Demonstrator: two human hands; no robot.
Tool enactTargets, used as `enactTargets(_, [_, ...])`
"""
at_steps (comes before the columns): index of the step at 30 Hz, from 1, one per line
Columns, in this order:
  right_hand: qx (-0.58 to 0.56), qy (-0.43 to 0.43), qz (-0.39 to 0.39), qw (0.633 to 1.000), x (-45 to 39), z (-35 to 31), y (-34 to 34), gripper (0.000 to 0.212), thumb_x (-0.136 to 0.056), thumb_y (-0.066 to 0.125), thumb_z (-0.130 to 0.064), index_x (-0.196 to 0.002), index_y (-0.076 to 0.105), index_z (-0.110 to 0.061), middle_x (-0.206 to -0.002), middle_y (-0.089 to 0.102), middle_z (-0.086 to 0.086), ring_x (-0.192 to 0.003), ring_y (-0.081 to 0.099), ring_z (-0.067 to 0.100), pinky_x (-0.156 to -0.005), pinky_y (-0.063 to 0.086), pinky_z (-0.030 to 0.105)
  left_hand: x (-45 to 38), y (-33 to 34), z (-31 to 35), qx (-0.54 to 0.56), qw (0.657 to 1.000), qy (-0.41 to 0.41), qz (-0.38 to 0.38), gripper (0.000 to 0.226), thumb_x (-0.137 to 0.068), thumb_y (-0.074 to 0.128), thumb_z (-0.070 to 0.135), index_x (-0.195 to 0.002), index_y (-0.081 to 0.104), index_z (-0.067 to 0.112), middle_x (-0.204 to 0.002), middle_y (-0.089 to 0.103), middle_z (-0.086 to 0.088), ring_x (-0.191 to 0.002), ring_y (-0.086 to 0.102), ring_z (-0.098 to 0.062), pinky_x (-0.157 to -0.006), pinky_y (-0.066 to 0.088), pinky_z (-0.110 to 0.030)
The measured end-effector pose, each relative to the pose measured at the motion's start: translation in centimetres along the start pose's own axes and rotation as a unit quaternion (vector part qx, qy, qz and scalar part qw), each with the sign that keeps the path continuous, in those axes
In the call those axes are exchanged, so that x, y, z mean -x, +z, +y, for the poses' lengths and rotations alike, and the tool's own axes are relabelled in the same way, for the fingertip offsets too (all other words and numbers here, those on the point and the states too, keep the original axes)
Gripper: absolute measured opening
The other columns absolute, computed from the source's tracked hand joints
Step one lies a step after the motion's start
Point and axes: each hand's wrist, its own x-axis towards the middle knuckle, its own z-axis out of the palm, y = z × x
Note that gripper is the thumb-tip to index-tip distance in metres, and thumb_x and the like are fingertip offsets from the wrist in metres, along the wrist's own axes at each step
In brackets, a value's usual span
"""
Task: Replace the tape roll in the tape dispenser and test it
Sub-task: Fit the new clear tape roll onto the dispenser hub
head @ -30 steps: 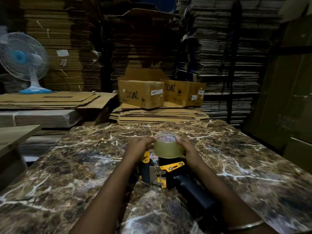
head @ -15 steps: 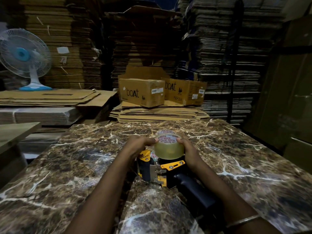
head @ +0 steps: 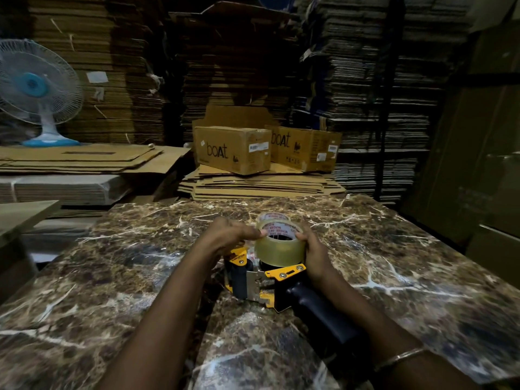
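Going L to R. Upper left of frame: 1 fan (head: 36, 88), well apart from the work. Centre top: 2 printed boxes (head: 233, 149) side by side on flat cardboard, behind the table (head: 112, 277).

Centre frame: left hand (head: 228, 235), fingers curled over, tips pinching the top rim of the tape roll (head: 280, 243) on its left side. Right hand (head: 316, 253) cups the roll's right wall, fingers wrapped round it. So both hands have hold of the roll, one each side, equally near.

Key relation: roll sits directly over the tape dispenser (head: 264, 280), core axis pointing up and slightly toward cam, core open on top. Dispenser lies flat on the table, long axis running from the yellow head, centre frame, toward lower right where the black handle points. I judge the roll isn't fully seated; next push looks like straight down along the core axis. Can't tell how far it's on the hub, hands + roll hide it.

Count: 1 dispenser, 2 hands. A 2nd roll (head: 274, 217) shows just behind the held one, so 2 rolls I think; dim, not certain.
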Motion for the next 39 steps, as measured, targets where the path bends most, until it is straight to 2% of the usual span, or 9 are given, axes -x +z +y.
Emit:
enactTargets(4, [0.042, -0.018, -0.005, 0.999, -0.1, 0.8, -0.3, 0.043, -0.072, 0.058, -0.040, -0.111, 0.066, -0.023, -0.128, 0.058, 0.026, -0.117, 0.057, 0.045, -0.100, 0.043, 0.066, 0.1, -0.3, -0.2, -0.003, 1.000, -0.008, -0.009, 0.035, -0.078, 0.079, 0.028, -0.098, 0.076, 0.000, -0.123, 0.068, -0.008, -0.108, 0.056, -0.026, -0.087, 0.046, -0.037])
enactTargets(7, [0.069, -0.027, -0.009, 0.997, -1.0, 1.4, -0.9, 0.040, -0.070, 0.057, -0.040, -0.107, 0.068, -0.030, -0.128, 0.059, 0.024, -0.118, 0.056, 0.045, -0.102, 0.041, 0.068, 0.2, -0.2, -0.1, -0.008, 1.000, -0.011, -0.002, 0.043, -0.074, 0.081, 0.029, -0.102, 0.075, -0.004, -0.119, 0.069, -0.009, -0.109, 0.057, -0.027, -0.079, 0.041, -0.034])
enactTargets(15, [0.163, -0.045, 0.012, 0.986, -1.0, 0.5, -0.2, 0.040, -0.074, 0.048, -0.049, -0.107, 0.066, -0.036, -0.138, 0.056, 0.010, -0.125, 0.054, 0.031, -0.105, 0.043, 0.055, 0.1, 0.0, 0.3, -0.047, 0.998, -0.042, 0.007, 0.041, -0.074, 0.082, 0.028, -0.101, 0.075, -0.002, -0.098, 0.068, -0.003, -0.112, 0.056, -0.028, -0.089, 0.039, -0.037])
enactTargets(19, [0.240, -0.042, 0.025, 0.969, -0.1, -0.2, 0.0, 0.055, -0.086, 0.040, -0.037, -0.128, 0.059, -0.007, -0.145, 0.050, 0.017, -0.131, 0.048, 0.033, -0.109, 0.040, 0.050, -0.1, 0.2, 0.6, -0.061, 0.996, -0.061, 0.008, 0.040, -0.076, 0.080, 0.026, -0.103, 0.073, -0.003, -0.102, 0.067, -0.004, -0.113, 0.056, -0.028, -0.084, 0.039, -0.037])
enactTargets(23, [0.295, -0.045, 0.023, 0.954, 0.9, -1.1, 0.5, 0.044, -0.083, 0.032, -0.040, -0.105, 0.060, -0.014, -0.149, 0.042, 0.018, -0.136, 0.041, 0.033, -0.113, 0.035, 0.046, 0.0, 0.6, 1.1, -0.057, 0.995, -0.075, 0.011, 0.037, -0.080, 0.077, 0.021, -0.103, 0.071, -0.006, -0.096, 0.068, -0.005, -0.104, 0.055, -0.023, -0.072, 0.037, -0.030])
enactTargets(27, [0.322, -0.061, 0.033, 0.944, 0.3, -0.8, -0.1, 0.019, -0.105, 0.033, -0.017, -0.102, 0.051, -0.016, -0.144, 0.045, 0.016, -0.114, 0.046, 0.020, -0.085, 0.041, 0.019, 0.0, 0.8, 1.7, -0.084, 0.994, -0.073, 0.022, 0.018, -0.082, 0.075, 0.016, -0.081, 0.064, 0.002, -0.088, 0.065, -0.007, -0.088, 0.059, -0.021, -0.060, 0.037, -0.028])
enactTargets(31, [0.341, -0.070, 0.030, 0.937, 0.4, -0.8, -0.3, 0.032, -0.106, 0.033, -0.016, -0.127, 0.055, -0.008, -0.145, 0.046, 0.014, -0.108, 0.042, 0.013, -0.066, 0.037, 0.006, 0.0, 0.8, 2.1, -0.132, 0.989, -0.069, 0.018, 0.021, -0.083, 0.074, 0.021, -0.085, 0.069, 0.001, -0.092, 0.070, -0.009, -0.090, 0.062, -0.021, -0.078, 0.045, -0.034])
enactTargets(34, [0.352, -0.071, 0.040, 0.932, 0.4, -0.9, 0.0, 0.025, -0.106, 0.031, -0.017, -0.112, 0.055, -0.014, -0.138, 0.048, 0.015, -0.108, 0.043, 0.015, -0.071, 0.037, 0.017, 0.0, 0.7, 2.4, -0.176, 0.982, -0.061, 0.022, 0.020, -0.083, 0.073, 0.023, -0.072, 0.068, 0.007, -0.088, 0.067, -0.007, -0.095, 0.062, -0.024, -0.095, 0.048, -0.041])
enactTargets(39, [0.379, -0.087, 0.046, 0.920, 0.4, -0.6, -0.1, 0.037, -0.107, 0.028, -0.017, -0.133, 0.052, -0.004, -0.139, 0.049, 0.015, -0.108, 0.041, 0.015, -0.074, 0.028, 0.022, 0.0, 0.5, 3.1, -0.185, 0.981, -0.059, -0.004, 0.014, -0.089, 0.067, 0.016, -0.080, 0.064, 0.005, -0.078, 0.063, -0.003, -0.071, 0.056, -0.010, -0.063, 0.043, -0.026])
